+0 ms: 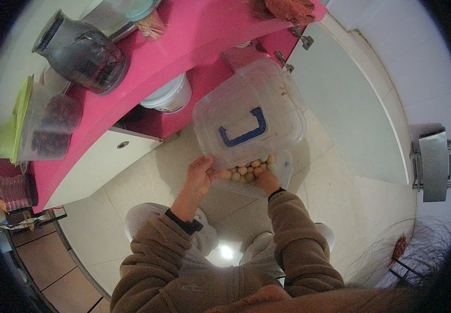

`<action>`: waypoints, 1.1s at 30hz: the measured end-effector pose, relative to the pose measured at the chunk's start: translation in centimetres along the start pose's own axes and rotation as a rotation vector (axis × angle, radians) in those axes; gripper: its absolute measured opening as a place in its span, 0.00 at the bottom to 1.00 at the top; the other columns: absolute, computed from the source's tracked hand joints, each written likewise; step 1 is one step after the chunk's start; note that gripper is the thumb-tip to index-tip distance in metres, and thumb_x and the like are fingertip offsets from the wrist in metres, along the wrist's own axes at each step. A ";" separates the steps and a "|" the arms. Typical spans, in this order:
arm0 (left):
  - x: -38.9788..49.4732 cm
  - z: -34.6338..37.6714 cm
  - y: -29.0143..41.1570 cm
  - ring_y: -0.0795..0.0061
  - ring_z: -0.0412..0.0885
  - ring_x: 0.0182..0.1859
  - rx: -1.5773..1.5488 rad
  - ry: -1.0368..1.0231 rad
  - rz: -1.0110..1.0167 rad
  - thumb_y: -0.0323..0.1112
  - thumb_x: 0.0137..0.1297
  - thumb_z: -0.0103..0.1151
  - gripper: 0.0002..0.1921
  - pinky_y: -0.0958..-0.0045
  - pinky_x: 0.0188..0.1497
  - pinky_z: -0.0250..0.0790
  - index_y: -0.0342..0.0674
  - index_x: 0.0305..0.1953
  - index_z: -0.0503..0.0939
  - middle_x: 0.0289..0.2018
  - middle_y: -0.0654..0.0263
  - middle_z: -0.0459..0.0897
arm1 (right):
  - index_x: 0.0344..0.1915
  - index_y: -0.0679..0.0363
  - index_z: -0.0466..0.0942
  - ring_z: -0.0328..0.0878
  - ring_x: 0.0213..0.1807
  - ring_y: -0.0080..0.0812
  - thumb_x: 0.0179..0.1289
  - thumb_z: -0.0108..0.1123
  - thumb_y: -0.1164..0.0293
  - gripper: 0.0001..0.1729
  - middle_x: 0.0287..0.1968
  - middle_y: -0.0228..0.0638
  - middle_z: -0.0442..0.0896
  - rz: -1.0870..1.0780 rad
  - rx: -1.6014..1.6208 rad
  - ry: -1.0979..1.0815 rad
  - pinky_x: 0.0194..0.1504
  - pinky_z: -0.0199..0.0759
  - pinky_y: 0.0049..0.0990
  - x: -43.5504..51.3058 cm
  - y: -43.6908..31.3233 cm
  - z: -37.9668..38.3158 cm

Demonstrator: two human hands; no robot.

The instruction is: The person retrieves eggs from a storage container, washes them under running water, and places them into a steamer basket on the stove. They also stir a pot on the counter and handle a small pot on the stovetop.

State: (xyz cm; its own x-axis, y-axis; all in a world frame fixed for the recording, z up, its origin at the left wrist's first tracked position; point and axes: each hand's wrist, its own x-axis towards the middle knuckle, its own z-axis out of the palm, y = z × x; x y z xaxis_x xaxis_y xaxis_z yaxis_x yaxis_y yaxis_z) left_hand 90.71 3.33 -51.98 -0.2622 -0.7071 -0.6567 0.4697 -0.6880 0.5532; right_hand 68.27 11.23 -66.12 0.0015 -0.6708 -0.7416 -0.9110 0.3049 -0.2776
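Note:
A clear plastic storage bin (284,180) stands low in front of me, with many eggs (242,171) in it, pale and light brown. Its translucent lid (206,117), which has a blue handle (245,135), is raised and covers the bin's far part. My left hand (200,178) grips the lid's near left corner, thumb and fingers closed on the edge. My right hand (266,180) reaches into the bin among the eggs at the right; its fingertips are partly hidden, so whether it holds an egg cannot be told.
Beyond the bin is an open pink cupboard (206,78) with a white bucket (170,94) inside. Its pale door (343,98) stands open at the right. On the pink counter (186,35) are a dark glass jar (84,54), a green-lidded plastic container (45,125) and a toothpick holder (149,23).

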 end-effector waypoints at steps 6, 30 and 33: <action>0.4 -0.6 -0.2 0.71 0.78 0.34 0.004 -0.022 0.002 0.35 0.63 0.51 0.09 0.58 0.42 0.76 0.36 0.39 0.71 0.32 0.66 0.76 | 0.48 0.55 0.73 0.77 0.42 0.41 0.55 0.54 0.55 0.23 0.43 0.41 0.79 -0.292 -0.012 -0.020 0.43 0.74 0.29 -3.3 -0.9 -7.5; 0.9 -2.1 0.1 0.70 0.78 0.39 0.082 0.029 -0.006 0.34 0.62 0.52 0.10 0.63 0.43 0.75 0.38 0.43 0.72 0.37 0.65 0.77 | 0.38 0.41 0.78 0.78 0.38 0.31 0.57 0.46 0.50 0.16 0.36 0.27 0.80 0.031 -0.233 0.290 0.35 0.71 0.38 1.4 -1.2 -4.1; 1.1 -2.3 -0.1 0.70 0.78 0.38 0.115 0.028 -0.010 0.34 0.62 0.53 0.08 0.62 0.43 0.75 0.40 0.41 0.72 0.36 0.66 0.77 | 0.39 0.43 0.78 0.79 0.37 0.35 0.53 0.52 0.50 0.17 0.38 0.31 0.81 0.022 0.013 0.439 0.36 0.72 0.37 -1.8 -0.2 -5.5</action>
State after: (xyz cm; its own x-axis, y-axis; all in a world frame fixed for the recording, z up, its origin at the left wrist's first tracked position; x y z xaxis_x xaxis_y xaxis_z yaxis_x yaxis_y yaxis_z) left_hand 92.35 2.96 -53.95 -0.2420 -0.6961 -0.6759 0.3672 -0.7105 0.6003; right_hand 66.22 8.64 -61.41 -0.1955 -0.8868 -0.4187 -0.9038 0.3287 -0.2742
